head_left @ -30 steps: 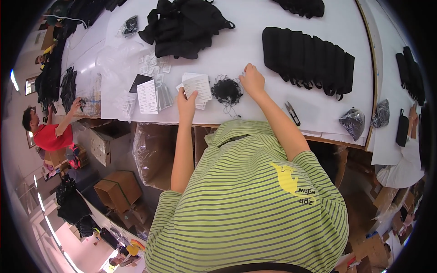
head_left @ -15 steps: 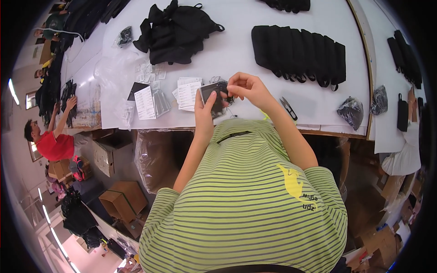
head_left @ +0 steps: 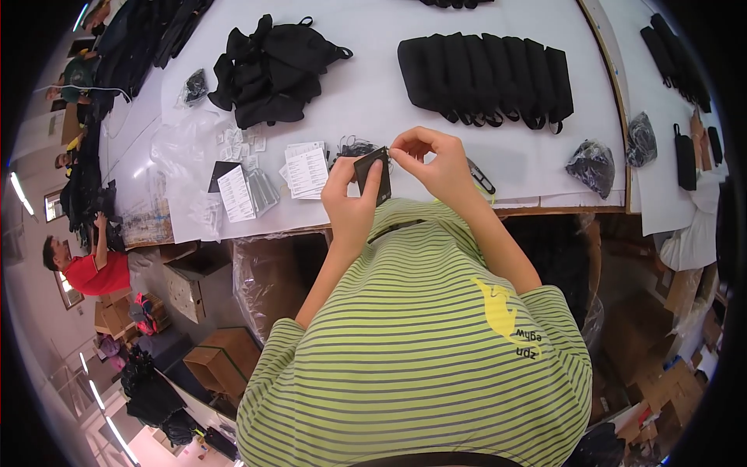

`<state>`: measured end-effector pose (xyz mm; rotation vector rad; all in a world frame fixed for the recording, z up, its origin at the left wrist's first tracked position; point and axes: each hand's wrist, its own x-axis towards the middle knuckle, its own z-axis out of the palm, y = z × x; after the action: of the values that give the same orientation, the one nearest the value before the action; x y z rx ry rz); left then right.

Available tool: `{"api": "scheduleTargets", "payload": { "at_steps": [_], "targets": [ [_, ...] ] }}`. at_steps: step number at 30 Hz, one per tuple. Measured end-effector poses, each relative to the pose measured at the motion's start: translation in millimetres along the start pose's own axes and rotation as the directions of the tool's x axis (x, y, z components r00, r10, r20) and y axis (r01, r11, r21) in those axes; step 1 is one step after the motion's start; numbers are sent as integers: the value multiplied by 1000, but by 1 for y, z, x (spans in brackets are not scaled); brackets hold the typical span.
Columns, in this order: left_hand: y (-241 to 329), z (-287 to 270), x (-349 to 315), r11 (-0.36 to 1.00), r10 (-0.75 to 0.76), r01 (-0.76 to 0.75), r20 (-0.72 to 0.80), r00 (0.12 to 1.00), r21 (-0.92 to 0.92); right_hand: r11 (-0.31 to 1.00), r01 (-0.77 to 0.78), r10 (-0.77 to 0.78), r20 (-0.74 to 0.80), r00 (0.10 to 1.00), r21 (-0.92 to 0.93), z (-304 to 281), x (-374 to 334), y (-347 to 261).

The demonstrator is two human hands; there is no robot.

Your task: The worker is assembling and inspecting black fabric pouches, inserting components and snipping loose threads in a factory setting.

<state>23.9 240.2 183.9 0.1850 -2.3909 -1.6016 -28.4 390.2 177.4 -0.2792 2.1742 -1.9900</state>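
Note:
My left hand (head_left: 354, 198) grips a black card tag (head_left: 379, 177) between thumb and fingers, just above the table's near edge. At the tag's upper corner, the fingers of my right hand (head_left: 434, 162) are pinched together; whatever they hold is too small to make out, perhaps a thin string. Behind the tag lies a tangle of black strings (head_left: 355, 146). White printed cards (head_left: 308, 171) rest to the left of my left hand, with more printed cards (head_left: 236, 194) beside clear plastic sleeves (head_left: 263, 189). Thread snips (head_left: 482, 178) lie partly hidden behind my right wrist.
A row of black fabric pouches (head_left: 486, 82) and a loose black heap (head_left: 272, 74) occupy the white table (head_left: 373, 86). Bags of dark small parts (head_left: 591, 167) sit at right, clear plastic film (head_left: 183, 156) at left. A person in red (head_left: 97, 272) works far left.
The tag in my left hand has tilted upright, and my right fingers have come to its upper corner. The view has shifted a little. The person in red has lowered an arm.

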Motion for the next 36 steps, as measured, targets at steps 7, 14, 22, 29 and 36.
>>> {"api": "scheduleTargets", "payload": {
  "at_steps": [7,14,22,29,36],
  "targets": [
    [8,1,-3,999,41,-40,-24,999,29,1000,12,-11,18,1000,-23,3,-4,-7],
    [14,-8,-5,989,131,-133,35,991,59,999,-4,0,67,998,53,3,-8,-5],
    [-2,-29,5,681,-308,517,438,845,-518,991,-17,-19,273,962,132,-7,-13,-3],
    [-11,-28,4,899,-199,340,435,878,-275,978,-124,60,348,935,166,-3,-12,-4],
    [-14,-23,34,913,-123,214,266,956,-346,946,-246,124,464,877,211,-7,7,-9]
  ]
}}
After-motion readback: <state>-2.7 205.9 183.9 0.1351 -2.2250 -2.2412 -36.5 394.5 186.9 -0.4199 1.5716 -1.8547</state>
